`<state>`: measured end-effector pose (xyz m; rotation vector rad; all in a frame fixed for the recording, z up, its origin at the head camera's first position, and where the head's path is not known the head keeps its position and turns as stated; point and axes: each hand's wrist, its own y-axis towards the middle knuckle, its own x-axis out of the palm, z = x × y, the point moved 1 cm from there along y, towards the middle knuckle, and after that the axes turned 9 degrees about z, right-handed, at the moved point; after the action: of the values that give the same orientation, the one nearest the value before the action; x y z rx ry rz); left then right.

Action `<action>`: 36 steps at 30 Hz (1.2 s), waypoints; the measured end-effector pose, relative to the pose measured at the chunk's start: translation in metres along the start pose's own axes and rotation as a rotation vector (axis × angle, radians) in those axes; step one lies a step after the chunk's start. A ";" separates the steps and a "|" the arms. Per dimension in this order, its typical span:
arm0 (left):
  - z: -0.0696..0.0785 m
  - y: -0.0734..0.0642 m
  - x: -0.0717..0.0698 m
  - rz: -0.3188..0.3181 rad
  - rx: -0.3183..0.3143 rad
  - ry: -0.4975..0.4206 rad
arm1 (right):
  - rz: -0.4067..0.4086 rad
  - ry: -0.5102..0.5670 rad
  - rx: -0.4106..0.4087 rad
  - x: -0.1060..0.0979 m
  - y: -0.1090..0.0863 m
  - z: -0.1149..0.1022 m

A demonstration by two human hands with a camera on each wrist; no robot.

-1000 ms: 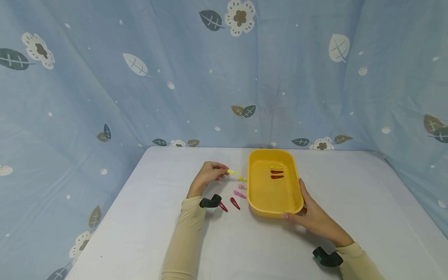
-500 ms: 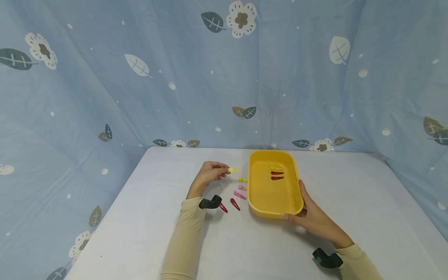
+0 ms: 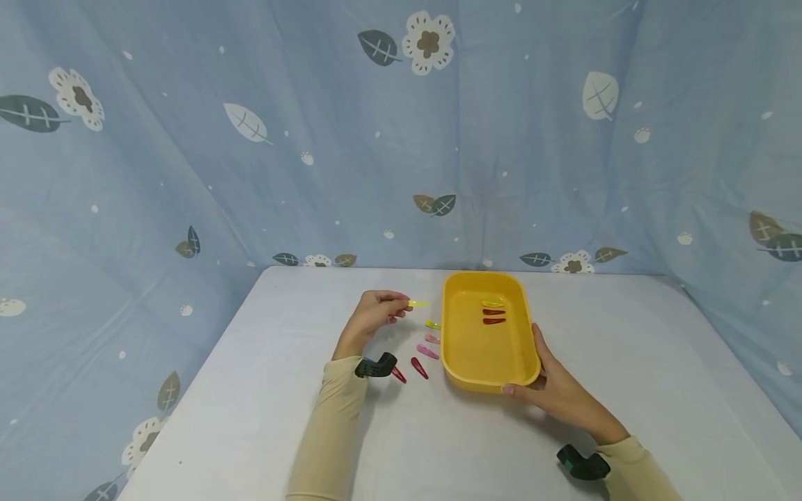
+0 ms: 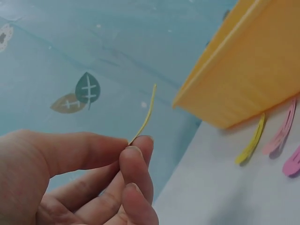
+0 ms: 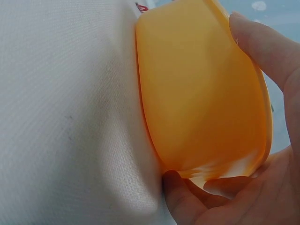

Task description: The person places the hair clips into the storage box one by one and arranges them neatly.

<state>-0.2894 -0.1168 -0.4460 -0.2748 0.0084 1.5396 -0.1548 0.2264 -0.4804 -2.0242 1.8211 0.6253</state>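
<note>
My left hand (image 3: 374, 316) is over the table, left of the yellow tray (image 3: 460, 348), and pinches a yellow hair clip (image 4: 149, 112) between thumb and fingertips. The clip is seen edge-on in the left wrist view and points toward the tray. My right hand (image 3: 564, 393) grips the tray's near right corner, thumb at the rim and fingers round the side wall. Inside the tray lie a yellow clip (image 3: 493, 304) and two dark red clips (image 3: 493, 321). Along its left side are another yellow clip (image 4: 251, 140), a light pink clip (image 4: 282, 131) and a brighter pink clip (image 3: 428, 351).
Two red clips lie nearer me on the white table (image 3: 250, 417): one red clip (image 3: 419, 367) beside the tray's near left corner, the other red clip (image 3: 399, 375) partly behind the left wrist camera (image 3: 376, 365). A blue patterned curtain (image 3: 351, 139) hangs behind the table.
My left hand has lifted the pinched yellow clip slightly, and the clip now lies more level. My right hand and the tray stay in place; the head view has shifted a little.
</note>
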 end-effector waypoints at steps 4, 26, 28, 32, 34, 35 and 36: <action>0.004 -0.002 0.002 0.000 0.006 -0.016 | 0.001 -0.007 0.006 0.000 0.000 0.000; 0.028 -0.008 0.024 -0.011 0.023 -0.061 | -0.001 0.005 -0.008 0.000 0.000 0.001; 0.030 -0.008 0.026 -0.018 0.022 -0.070 | 0.001 0.000 -0.008 0.000 0.000 0.001; 0.032 -0.007 0.029 -0.027 0.020 -0.088 | 0.002 -0.009 -0.004 0.000 0.000 0.000; 0.033 -0.007 0.031 -0.032 0.020 -0.096 | 0.002 -0.012 -0.001 0.000 0.000 -0.001; 0.033 -0.007 0.032 -0.035 0.021 -0.098 | 0.002 -0.013 0.002 0.000 0.000 -0.001; 0.034 -0.007 0.033 -0.038 0.022 -0.098 | 0.002 -0.014 0.005 0.000 0.000 -0.001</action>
<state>-0.2872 -0.0778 -0.4176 -0.1809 -0.0573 1.5132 -0.1551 0.2259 -0.4794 -2.0102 1.8147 0.6339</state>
